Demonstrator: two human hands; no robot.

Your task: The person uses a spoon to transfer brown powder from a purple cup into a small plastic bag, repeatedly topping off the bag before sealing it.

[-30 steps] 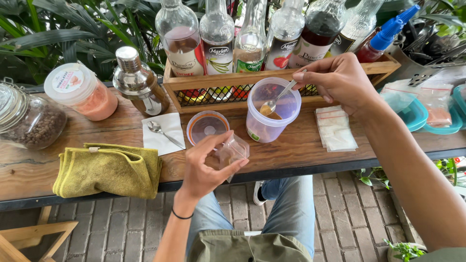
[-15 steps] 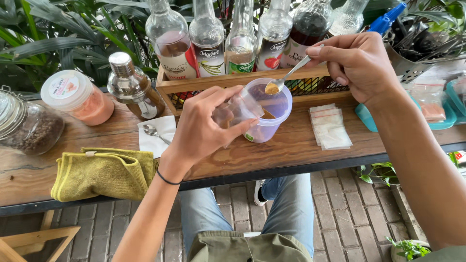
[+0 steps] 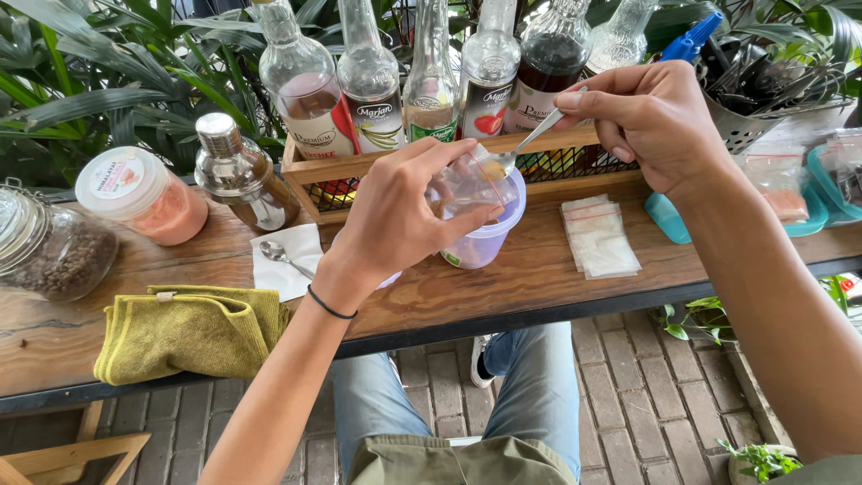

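Left hand (image 3: 404,211) raised above the middle of the wooden desk (image 3: 81,314), forearm rising from the near edge, wrist bent, palm down. Fingers curled round a small clear plastic bag (image 3: 467,184), pinching its mouth open just over a lilac plastic cup (image 3: 489,233). Thin black band on that wrist.

Right hand (image 3: 651,117) coming in from the right side, arm angled up across the desk's near right edge, knuckles up. Thumb and forefinger closed tight on the handle of a metal spoon (image 3: 530,139); spoon slanting down and left, bowl at the bag's mouth, touching or just inside, cannot tell which. Something pale brown at the bowl, too small to identify.

Cup standing on the desk near centre, just in front of a wooden crate (image 3: 310,171) along the far edge, holding tall glass syrup bottles (image 3: 368,81). Stack of flat small zip bags (image 3: 597,235) lying right of the cup, apart from it. White napkin (image 3: 287,260) with a second spoon (image 3: 283,256) left of the cup. Metal shaker (image 3: 238,175) and a tub of pink powder (image 3: 139,198) further left toward the far edge; glass jar of dark beans (image 3: 49,251) at the left end. Folded yellow-green cloth (image 3: 189,328) on the near left edge. Teal containers (image 3: 822,193) at the right end. Brick floor below, jeans-clad knees under the desk.
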